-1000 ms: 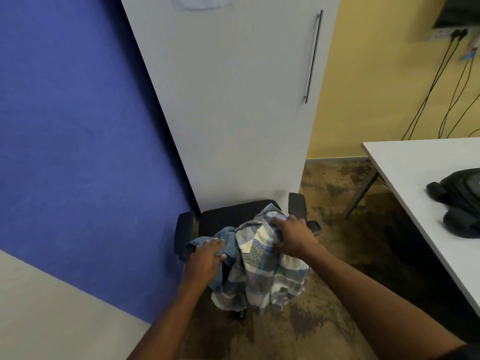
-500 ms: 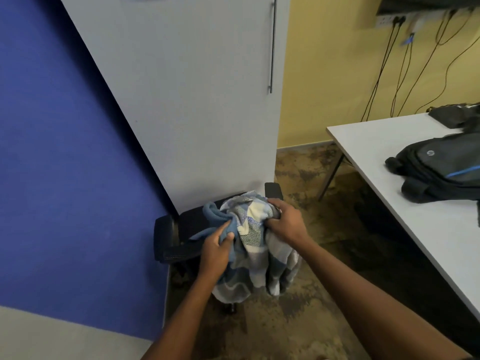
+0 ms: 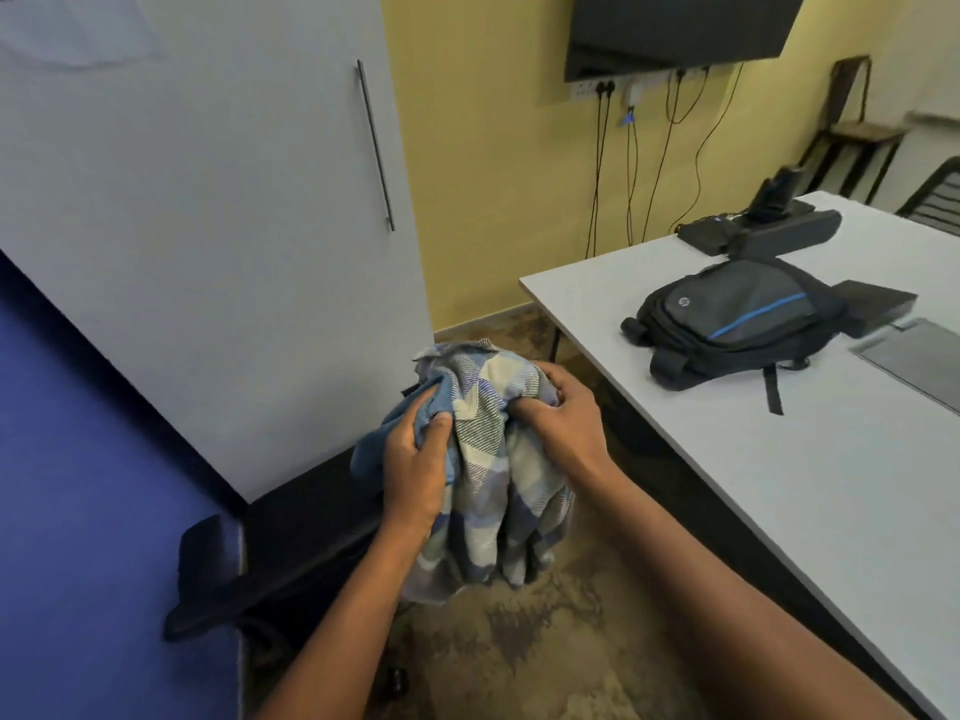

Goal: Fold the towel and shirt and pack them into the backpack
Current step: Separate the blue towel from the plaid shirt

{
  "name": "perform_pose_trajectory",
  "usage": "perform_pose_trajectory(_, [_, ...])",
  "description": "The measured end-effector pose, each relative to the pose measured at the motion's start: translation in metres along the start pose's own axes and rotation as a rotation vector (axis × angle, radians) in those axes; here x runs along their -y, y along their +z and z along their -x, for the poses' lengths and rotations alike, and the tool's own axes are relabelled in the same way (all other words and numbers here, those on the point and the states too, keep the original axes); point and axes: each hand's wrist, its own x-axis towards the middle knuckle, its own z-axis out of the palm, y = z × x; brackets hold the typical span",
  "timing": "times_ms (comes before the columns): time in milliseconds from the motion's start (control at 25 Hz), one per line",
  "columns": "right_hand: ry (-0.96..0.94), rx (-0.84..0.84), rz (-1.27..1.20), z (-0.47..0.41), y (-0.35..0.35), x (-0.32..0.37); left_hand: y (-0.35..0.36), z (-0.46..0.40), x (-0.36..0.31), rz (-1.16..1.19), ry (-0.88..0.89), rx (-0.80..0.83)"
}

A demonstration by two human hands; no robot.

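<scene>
Both hands were clamped on one bunched bundle of cloth held in the air above the floor [image 3: 545, 646]. The left hand [image 3: 415, 472] gripped the blue towel [image 3: 371, 452], its thumb pressed into the folds where the towel met the shirt [image 3: 493, 459]. The right hand [image 3: 563, 420] gripped the checked shirt near its top, fingers curled into the fabric. The hands were close together, with only a ridge of shirt between them. Most of the shirt hung down below the hands in loose folds.

The backpack [image 3: 737, 322] lay flat on the white table [image 3: 779, 491], well apart from the hands and to their right, its straps trailing toward the table's near edge.

Much of the towel was hidden behind the left hand and under the shirt, so its full shape could not be made out. A dark chair [image 3: 291, 558] stood beside the white cabinet [image 3: 208, 226]; the bundle covered part of it. Whether the backpack's zip was open could not be told. The table's right side was cut off by the edge of the view.
</scene>
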Motion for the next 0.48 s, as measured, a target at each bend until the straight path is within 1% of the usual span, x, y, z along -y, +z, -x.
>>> perform_pose_trajectory(240, [-0.031, -0.171, -0.016, -0.020, -0.093, 0.010, 0.095, -0.004, -0.030, 0.038, 0.113, 0.176])
perform_pose_trajectory(480, [-0.059, -0.331, -0.022, -0.035, -0.201, 0.001, 0.213, 0.003, -0.045, 0.116, 0.114, 0.299])
